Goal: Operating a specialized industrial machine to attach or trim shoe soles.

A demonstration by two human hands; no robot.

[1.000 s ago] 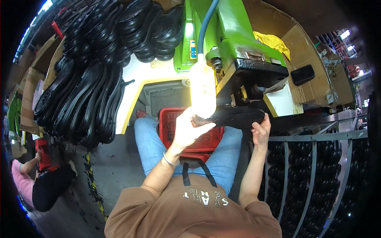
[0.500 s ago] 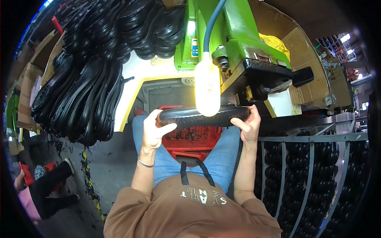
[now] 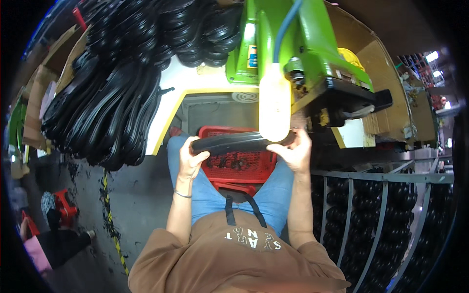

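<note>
Between my two hands a black shoe sole [image 3: 227, 143] is held crosswise, its smooth glossy side toward me. My left hand [image 3: 190, 160] pinches its left end, thumb in front and fingers behind. My right hand [image 3: 296, 154] grips the right end, with the thumb on the near side. A bright lamp [image 3: 275, 110] on a blue cable hangs in front of part of the sole's right half. Just beyond my right hand stands a green machine [image 3: 312, 44] with a black head [image 3: 337, 97].
Piled black soles [image 3: 102, 110] cover the left of the white table [image 3: 183, 78]. A red basket [image 3: 264, 166] with dark scraps sits between my knees. Cardboard [image 3: 386, 63] flanks the machine. At right stands a metal rack [image 3: 381, 179] of black items. Another person [image 3: 58, 249] is at lower left.
The sole has been rolled, so its patterned tread no longer faces me and the smooth side does. My right hand has shifted left along with it, and the view has swung slightly.
</note>
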